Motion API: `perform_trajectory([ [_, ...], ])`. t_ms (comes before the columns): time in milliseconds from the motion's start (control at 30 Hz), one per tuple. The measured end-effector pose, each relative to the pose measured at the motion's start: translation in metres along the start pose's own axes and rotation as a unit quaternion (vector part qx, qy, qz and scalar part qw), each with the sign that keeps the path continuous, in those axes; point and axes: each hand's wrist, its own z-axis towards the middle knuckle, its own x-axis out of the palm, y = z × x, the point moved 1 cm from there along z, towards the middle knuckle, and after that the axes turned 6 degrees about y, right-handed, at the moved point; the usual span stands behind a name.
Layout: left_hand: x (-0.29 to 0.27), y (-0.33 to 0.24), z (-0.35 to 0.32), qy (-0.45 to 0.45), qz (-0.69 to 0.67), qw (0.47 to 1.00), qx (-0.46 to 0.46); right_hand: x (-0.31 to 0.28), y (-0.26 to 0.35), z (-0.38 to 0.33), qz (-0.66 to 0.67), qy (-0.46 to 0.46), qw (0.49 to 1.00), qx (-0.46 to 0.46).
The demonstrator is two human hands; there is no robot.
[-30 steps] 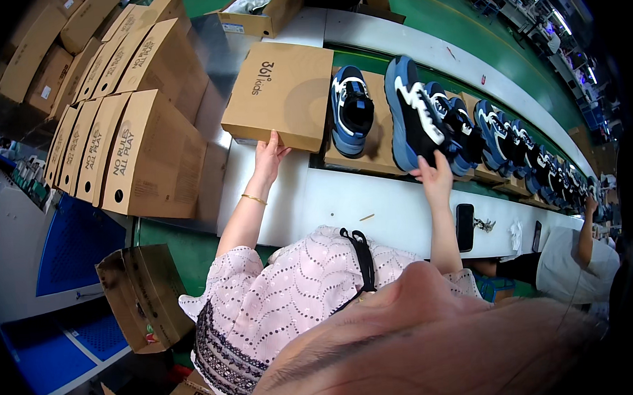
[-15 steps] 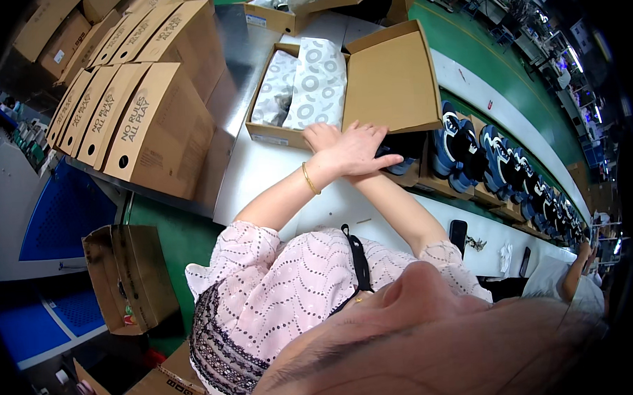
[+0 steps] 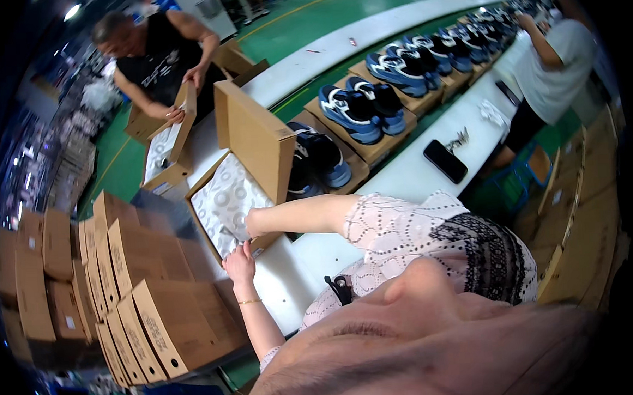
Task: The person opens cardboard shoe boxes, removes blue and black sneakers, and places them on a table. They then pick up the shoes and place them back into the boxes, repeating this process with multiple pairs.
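Observation:
An open cardboard shoebox (image 3: 201,183) sits at the far left of the white table, its hinged lid (image 3: 257,140) standing up on the right side. White wrapping paper (image 3: 229,187) with grey rings covers what is inside. My left hand (image 3: 239,263), below a thin gold bracelet, has its fingers bent over the box's near rim. Just beside it, my right hand (image 3: 255,225) reaches down at the paper inside the near end. Its fingers are hidden there.
Shoeboxes (image 3: 160,331) stand stacked at the left. Blue and black sneakers (image 3: 359,111) rest on boxes in a row to the right. A phone (image 3: 445,161) and keys (image 3: 458,140) lie on the table (image 3: 394,194). A co-worker (image 3: 162,63) handles another box (image 3: 167,165); another person (image 3: 554,67) stands far right.
My view has swung to the right. My hands, crossed over the box's near edge before, are now uncrossed, the left at the rim and the right inside. The paper lies flatter across the box.

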Motion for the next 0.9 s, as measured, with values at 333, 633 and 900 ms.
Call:
perform_trajectory([
  [333, 0.027, 0.020, 0.008, -0.075, -0.049, 0.993, 0.076, 0.001, 0.004, 0.020, -0.011, -0.110, 0.991, 0.080],
  [633, 0.001, -0.006, 0.001, -0.062, 0.033, 0.993, 0.100, -0.033, -0.013, -0.008, 0.142, -0.306, 0.898, 0.283],
  [900, 0.035, 0.057, 0.030, -0.100, -0.056, 0.993, 0.024, -0.069, -0.024, -0.103, 0.296, -0.543, 0.768, 0.165],
])
